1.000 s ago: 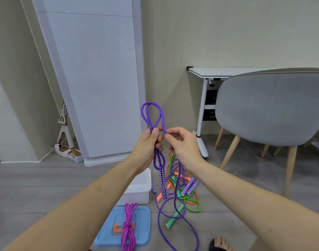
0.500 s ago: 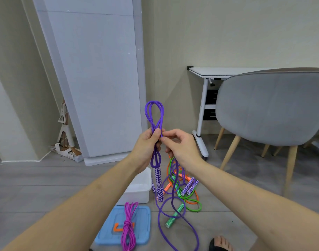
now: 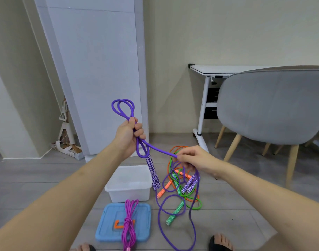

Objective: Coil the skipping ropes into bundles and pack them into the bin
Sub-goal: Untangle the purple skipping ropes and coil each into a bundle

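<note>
The left hand [image 3: 128, 135] is closed around the gathered folds of the purple rope [image 3: 156, 148], with two loops standing above the fist and a shorter loop and one patterned handle [image 3: 153, 173] hanging below it. The right hand [image 3: 193, 160] sits lower and to the right, thumb and fingertips pinching the free strand, which runs taut between the two hands; the remaining fingers are loosely curled. Below the right hand the free length drops to the floor and trails in wide slack curves toward the person's feet. Judgement: the coiling step on the purple rope is in hand, roughly partway, since much rope lies unwound. The next move appears to call for bringing the pinched strand up to the left fist to lay another fold, while feeding slack without dragging the pile [image 3: 182, 185] of orange and green ropes, which the purple strand crosses. Snagging there is the evident risk. The bin [image 3: 109, 189], white and open, stands on the floor directly below the hands and appears to hold nothing. Its blue lid [image 3: 104, 227] lies nearer the person, with a finished pink bundle [image 3: 129, 223] resting on it, not yet packed. A grey chair [image 3: 271, 104] and white desk [image 3: 218, 69] stand to the right.
</note>
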The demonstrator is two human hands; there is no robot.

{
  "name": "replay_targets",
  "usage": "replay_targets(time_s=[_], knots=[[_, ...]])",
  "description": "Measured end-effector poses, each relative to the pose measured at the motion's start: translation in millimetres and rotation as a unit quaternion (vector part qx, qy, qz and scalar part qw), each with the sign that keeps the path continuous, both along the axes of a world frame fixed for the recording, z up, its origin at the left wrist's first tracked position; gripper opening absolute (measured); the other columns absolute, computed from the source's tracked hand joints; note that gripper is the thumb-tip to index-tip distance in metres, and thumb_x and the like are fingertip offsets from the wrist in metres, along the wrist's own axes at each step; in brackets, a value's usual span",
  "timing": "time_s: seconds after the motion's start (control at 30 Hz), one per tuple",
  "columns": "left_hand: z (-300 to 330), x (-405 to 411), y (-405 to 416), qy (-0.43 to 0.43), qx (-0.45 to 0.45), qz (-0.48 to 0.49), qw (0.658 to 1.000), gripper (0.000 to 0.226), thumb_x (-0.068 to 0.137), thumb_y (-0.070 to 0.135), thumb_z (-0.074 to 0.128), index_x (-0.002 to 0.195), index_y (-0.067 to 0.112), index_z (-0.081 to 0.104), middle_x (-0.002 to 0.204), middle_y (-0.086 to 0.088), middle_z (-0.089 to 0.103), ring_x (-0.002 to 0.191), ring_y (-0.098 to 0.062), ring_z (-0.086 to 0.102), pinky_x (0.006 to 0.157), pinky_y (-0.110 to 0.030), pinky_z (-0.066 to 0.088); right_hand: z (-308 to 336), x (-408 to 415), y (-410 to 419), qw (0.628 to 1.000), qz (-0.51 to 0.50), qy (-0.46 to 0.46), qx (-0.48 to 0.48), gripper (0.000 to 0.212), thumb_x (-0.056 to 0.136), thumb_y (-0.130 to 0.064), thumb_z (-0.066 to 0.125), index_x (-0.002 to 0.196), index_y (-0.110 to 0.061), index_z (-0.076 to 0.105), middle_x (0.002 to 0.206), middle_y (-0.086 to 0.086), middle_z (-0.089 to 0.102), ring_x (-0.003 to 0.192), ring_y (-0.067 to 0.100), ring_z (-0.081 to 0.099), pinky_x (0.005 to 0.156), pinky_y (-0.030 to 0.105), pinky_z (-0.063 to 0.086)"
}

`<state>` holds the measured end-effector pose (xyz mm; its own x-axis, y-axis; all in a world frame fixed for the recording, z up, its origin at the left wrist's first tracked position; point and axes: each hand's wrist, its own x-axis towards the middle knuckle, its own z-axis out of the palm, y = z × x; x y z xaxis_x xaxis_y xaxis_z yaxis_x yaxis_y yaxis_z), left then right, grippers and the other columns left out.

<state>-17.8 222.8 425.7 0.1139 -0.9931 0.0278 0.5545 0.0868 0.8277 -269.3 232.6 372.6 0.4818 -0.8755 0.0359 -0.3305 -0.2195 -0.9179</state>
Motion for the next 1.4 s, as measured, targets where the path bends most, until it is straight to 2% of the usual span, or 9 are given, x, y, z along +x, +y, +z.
replay_targets(time_s=[0.1, 0.2, 0.43, 0.57, 0.67, 0.87, 1.1, 1.33, 1.4], knots=[[-0.5, 11.2, -1.9, -0.004, 0.008, 0.002, 1.0, 0.026, 0.111, 0.025, 0.032, 0.09, 0.016, 0.045, 0.064, 0.004, 0.038, 0.049, -0.011, 0.026, 0.045, -0.022, 0.029, 0.1, -15.6, -3.5, 0.999, -0.034, 0.042, 0.007, 0.023, 0.098, -0.005, 0.053, 0.092, 0.009, 0.07, 0.058, -0.004, 0.057, 0.051, 0.012, 0.042, 0.05, 0.026, 0.033], [0.2, 18.3, -3.6, 0.001, 0.013, 0.009, 1.0, 0.027, 0.11, 0.026, 0.033, 0.089, 0.016, 0.045, 0.062, 0.005, 0.037, 0.047, -0.009, 0.025, 0.042, -0.021, 0.027, -1.7, -28.6, -9.3, 0.996, -0.072, 0.05, 0.008, 0.023, 0.096, 0.0, 0.049, 0.091, 0.017, 0.063, 0.054, -0.009, 0.057, 0.048, 0.01, 0.041, 0.049, 0.025, 0.03], [-1.0, 15.5, 0.0, -0.033, 0.021, -0.01, 0.999, 0.027, 0.11, 0.028, 0.034, 0.089, 0.017, 0.045, 0.064, 0.005, 0.038, 0.048, -0.009, 0.025, 0.042, -0.02, 0.027, 5.3, -35.6, -16.4, 0.994, -0.104, -0.004, -0.018, 0.024, 0.094, 0.004, 0.049, 0.083, -0.007, 0.067, 0.06, 0.005, 0.048, 0.05, 0.011, 0.037, 0.046, 0.019, 0.03], [-6.1, 0.6, 6.5, -0.082, 0.017, -0.056, 0.995, 0.025, 0.111, 0.026, 0.033, 0.092, 0.015, 0.044, 0.067, 0.001, 0.044, 0.05, -0.014, 0.039, 0.049, -0.025, 0.042, 13.8, -27.8, -14.7, 0.994, -0.088, -0.003, -0.068, 0.016, 0.097, 0.0, 0.056, 0.091, -0.006, 0.069, 0.063, 0.002, 0.052, 0.05, 0.003, 0.042, 0.049, 0.016, 0.034], [-10.2, -9.8, 11.3, -0.119, 0.017, -0.096, 0.988, 0.023, 0.111, 0.025, 0.033, 0.097, 0.012, 0.046, 0.07, -0.004, 0.052, 0.059, -0.02, 0.056, 0.065, -0.034, 0.055, 17.3, -17.2, -11.3, 0.991, -0.067, 0.005, -0.114, 0.013, 0.098, -0.002, 0.059, 0.094, -0.005, 0.071, 0.064, -0.009, 0.059, 0.055, -0.001, 0.049, 0.054, 0.014, 0.039], [-21.5, -31.5, 18.0, -0.193, 0.013, -0.139, 0.971, 0.022, 0.11, 0.02, 0.033, 0.105, 0.005, 0.049, 0.088, -0.015, 0.065, 0.086, -0.031, 0.073, 0.081, -0.042, 0.062, 18.4, -2.1, -10.4, 0.976, -0.049, 0.044, -0.207, 0.009, 0.095, -0.019, 0.069, 0.096, -0.024, 0.077, 0.091, 0.005, 0.07, 0.078, 0.022, 0.064, 0.076, 0.04, 0.051], [-30.7, -42.8, 22.6, -0.221, 0.007, -0.181, 0.958, 0.022, 0.11, 0.023, 0.034, 0.107, 0.006, 0.048, 0.105, -0.027, 0.07, 0.106, -0.046, 0.068, 0.091, -0.046, 0.058, 29.9, 9.3, -8.7, 0.967, -0.061, 0.028, -0.245, 0.013, 0.091, -0.015, 0.073, 0.097, -0.022, 0.081, 0.091, -0.005, 0.064, 0.079, 0.003, 0.061, 0.074, 0.015, 0.044], [-33.6, -47.0, 26.1, -0.261, -0.012, -0.195, 0.945, 0.032, 0.111, 0.025, 0.031, 0.104, 0.004, 0.054, 0.082, -0.011, 0.069, 0.078, -0.032, 0.07, 0.088, -0.047, 0.058, 35.9, 14.5, -7.1, 0.961, -0.079, 0.009, -0.266, 0.01, 0.084, -0.014, 0.081, 0.091, -0.018, 0.076, 0.08, -0.01, 0.065, 0.065, 0.001, 0.053, 0.066, 0.017, 0.043], [-33.6, -47.0, 25.1, -0.242, -0.01, -0.201, 0.949, 0.025, 0.111, 0.026, 0.033, 0.101, 0.008, 0.048, 0.071, -0.005, 0.057, 0.059, -0.021, 0.057, 0.075, -0.041, 0.055, 36.3, 15.6, -7.5, 0.96, -0.092, 0.009, -0.263, 0.015, 0.081, -0.018, 0.084, 0.087, -0.021, 0.07, 0.074, -0.012, 0.065, 0.06, 0.003, 0.048, 0.061, 0.021, 0.042]])
